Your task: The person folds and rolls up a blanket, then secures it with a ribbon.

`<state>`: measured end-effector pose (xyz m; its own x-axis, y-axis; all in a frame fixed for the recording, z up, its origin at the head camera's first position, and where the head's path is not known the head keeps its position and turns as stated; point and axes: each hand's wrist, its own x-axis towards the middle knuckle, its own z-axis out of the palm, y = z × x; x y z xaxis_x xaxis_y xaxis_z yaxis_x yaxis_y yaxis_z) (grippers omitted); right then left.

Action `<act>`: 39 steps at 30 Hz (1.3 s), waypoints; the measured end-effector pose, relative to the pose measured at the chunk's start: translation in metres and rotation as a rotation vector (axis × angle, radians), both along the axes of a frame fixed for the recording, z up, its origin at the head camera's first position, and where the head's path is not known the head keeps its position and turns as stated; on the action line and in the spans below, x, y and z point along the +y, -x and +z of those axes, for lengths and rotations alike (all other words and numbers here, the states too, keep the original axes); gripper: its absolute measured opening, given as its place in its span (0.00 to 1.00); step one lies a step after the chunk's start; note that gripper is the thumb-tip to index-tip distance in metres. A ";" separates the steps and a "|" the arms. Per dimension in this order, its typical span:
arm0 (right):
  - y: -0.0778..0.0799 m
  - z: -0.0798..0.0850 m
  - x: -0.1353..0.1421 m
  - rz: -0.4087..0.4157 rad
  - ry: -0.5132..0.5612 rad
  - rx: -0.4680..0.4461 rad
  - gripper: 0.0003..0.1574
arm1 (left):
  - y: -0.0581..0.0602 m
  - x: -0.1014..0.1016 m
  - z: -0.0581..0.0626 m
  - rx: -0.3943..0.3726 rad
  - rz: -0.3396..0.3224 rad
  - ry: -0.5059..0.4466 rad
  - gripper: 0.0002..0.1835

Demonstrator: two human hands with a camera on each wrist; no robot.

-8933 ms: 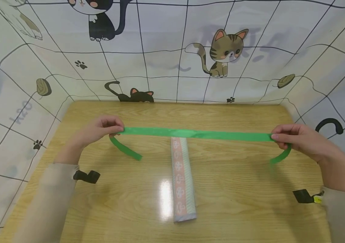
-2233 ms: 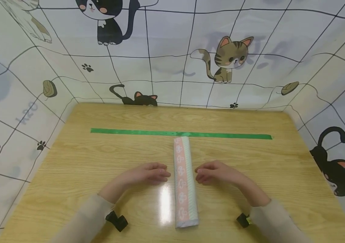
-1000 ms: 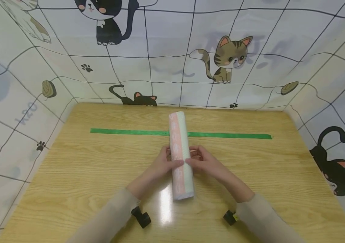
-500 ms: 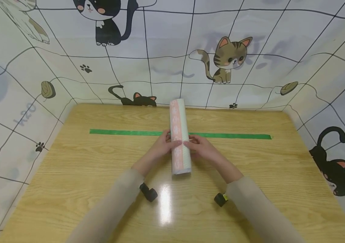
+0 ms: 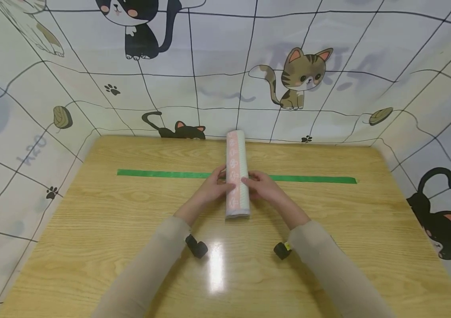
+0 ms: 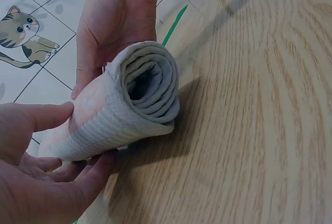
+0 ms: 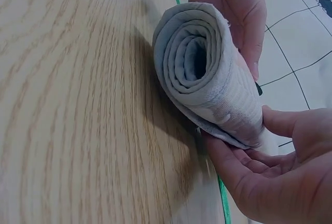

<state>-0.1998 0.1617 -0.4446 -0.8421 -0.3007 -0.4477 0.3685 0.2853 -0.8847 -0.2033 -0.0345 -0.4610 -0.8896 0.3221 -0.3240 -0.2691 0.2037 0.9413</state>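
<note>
A rolled towel [image 5: 236,154], pink and pale green with white figures, lies lengthwise across the middle of a green ribbon [image 5: 161,174]. My left hand [image 5: 213,185] grips its left side, thumb on top and fingers at the side and underneath. From the right, my right hand [image 5: 266,186] holds it the same way. Both wrist views show the near end of the towel [image 6: 150,86] as a spiral of layers, low over the tabletop. The ribbon's middle is hidden beneath the towel and my fingers.
The wooden table [image 5: 130,247] ends at a cat-print cloth [image 5: 217,79] hanging behind it and along both sides. Small black wrist cameras [image 5: 196,247] hang at both cuffs.
Earlier both hands held the ribbon stretched; it then lay flat across the table. The hands took hold of the towel and moved it away from me, over the ribbon, slightly lowering it lately.
</note>
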 end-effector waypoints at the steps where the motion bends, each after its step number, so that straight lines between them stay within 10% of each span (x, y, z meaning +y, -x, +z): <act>1: 0.001 -0.001 0.000 0.002 0.000 0.000 0.40 | -0.001 -0.001 0.000 0.008 -0.003 0.004 0.43; 39: -0.008 -0.001 0.001 0.076 -0.144 0.041 0.37 | -0.015 -0.009 0.002 0.083 -0.078 0.208 0.43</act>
<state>-0.1914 0.1629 -0.4459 -0.8378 -0.2992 -0.4568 0.3057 0.4362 -0.8463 -0.1881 -0.0435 -0.4586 -0.8910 0.3247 -0.3174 -0.1686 0.4125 0.8952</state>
